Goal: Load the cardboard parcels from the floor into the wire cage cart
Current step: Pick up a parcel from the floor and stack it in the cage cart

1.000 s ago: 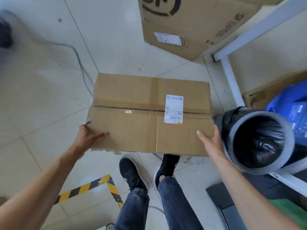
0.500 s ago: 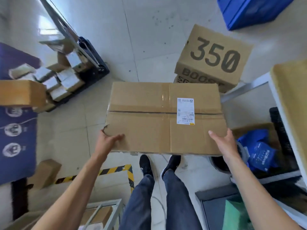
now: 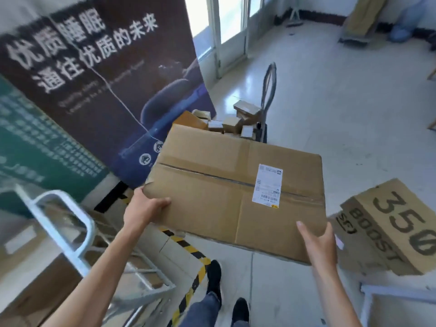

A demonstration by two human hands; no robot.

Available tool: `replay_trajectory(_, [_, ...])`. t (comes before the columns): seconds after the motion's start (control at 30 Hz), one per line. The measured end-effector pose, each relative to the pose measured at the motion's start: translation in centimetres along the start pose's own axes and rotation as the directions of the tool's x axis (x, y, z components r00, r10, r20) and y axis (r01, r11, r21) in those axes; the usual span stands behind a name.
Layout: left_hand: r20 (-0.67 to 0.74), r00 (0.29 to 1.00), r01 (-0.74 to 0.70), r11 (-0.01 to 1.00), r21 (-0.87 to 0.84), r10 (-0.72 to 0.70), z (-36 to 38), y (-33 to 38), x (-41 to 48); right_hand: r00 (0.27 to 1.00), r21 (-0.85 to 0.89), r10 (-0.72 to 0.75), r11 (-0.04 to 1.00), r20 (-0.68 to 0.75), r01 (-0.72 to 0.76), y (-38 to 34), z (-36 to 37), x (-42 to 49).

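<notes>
**Banner** [image 3: 94,79]: fills the upper left. Its top and left edges are cut off and its small print is blurred past reading.

**Parcel** [image 3: 224,197]: you hold it in the air, tilted, clear of the floor [image 3: 342,114]. It is above your shoes [image 3: 213,277] and beside the cart, not in it. Its underside is hidden.

**Cart** [image 3: 70,220]: lower left. Only a pale rail and some wire show, both blurred. There is brown cardboard inside, its shapes unclear.

**350 box** [image 3: 389,227]: at the right, partly behind your right wrist.

**Trolley** [image 3: 269,90]: beyond the parcel. The parcel's far edge hides part of its load of small boxes.

**Left hand** [image 3: 141,211]: grips the near-left corner, thumb flat on top. The fingers are curled under, out of sight.

**Right hand** [image 3: 318,241]: grips the near-right corner, thumb on the top face. The fingers wrap the edge and are unseen below.

**Label** [image 3: 267,185]: white, across the seam, text illegible.

Compared with half a second ago, your view has swung left. The banner and cart rail now loom large, the 350 box sits at the right rather than behind the parcel, and both grips are unchanged.
</notes>
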State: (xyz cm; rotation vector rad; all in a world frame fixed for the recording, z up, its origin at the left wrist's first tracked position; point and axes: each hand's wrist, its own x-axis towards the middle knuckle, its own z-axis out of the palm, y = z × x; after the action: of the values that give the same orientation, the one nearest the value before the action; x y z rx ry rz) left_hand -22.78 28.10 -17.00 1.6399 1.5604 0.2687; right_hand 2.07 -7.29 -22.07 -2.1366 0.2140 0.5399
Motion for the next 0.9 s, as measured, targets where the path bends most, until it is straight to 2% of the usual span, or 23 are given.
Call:
replay_trajectory(0.1, [-0.134, 0.989, 0.049, 0.997, -0.059, -0.056, -8.3, -4.1, -3.2, 0.985, -0.049, -0.132, 0.989, 0.110, 0.138, -4.1, 3.3, -3.8])
replay_trajectory(0.2, [-0.281, 0.950, 0.095, 0.984, -0.153, -0.135, -16.3, -8.7, -7.4, 0.946, -0.078, -0.241, 0.961, 0.217, 0.264, -7.6, 6.5, -9.1])
replay_trajectory(0.33, [-0.432, 0.869, 0.146, 0.959, -0.243, -0.242, -26.4, -16.2, -13.6, 0.865, -0.098, -0.354, 0.906, 0.355, 0.411, -10.1, 11.0, -18.2])
replay_trajectory(0.43, [-0.483, 0.809, 0.155, 0.915, -0.373, -0.334, -33.0, -23.0, -18.0, 0.794, -0.063, -0.430, 0.863, 0.430, 0.501, -10.1, 14.9, -26.7])
replay_trajectory(0.67, [-0.482, 0.642, 0.275, 0.766, -0.581, -0.596, -44.2, -43.4, -29.1, 0.650, -0.104, -0.411, 0.791, 0.640, 0.603, -4.8, 25.9, -46.1])
replay_trajectory(0.8, [-0.475, 0.564, 0.327, 0.711, -0.622, -0.675, -48.3, -53.5, -34.7, 0.545, -0.121, -0.359, 0.743, 0.758, 0.658, -0.6, 31.3, -55.7])
replay_trajectory(0.9, [-0.465, 0.504, 0.395, 0.673, -0.625, -0.728, -50.6, -59.1, -37.6, 0.509, -0.147, -0.304, 0.729, 0.805, 0.668, 2.2, 34.1, -61.1])
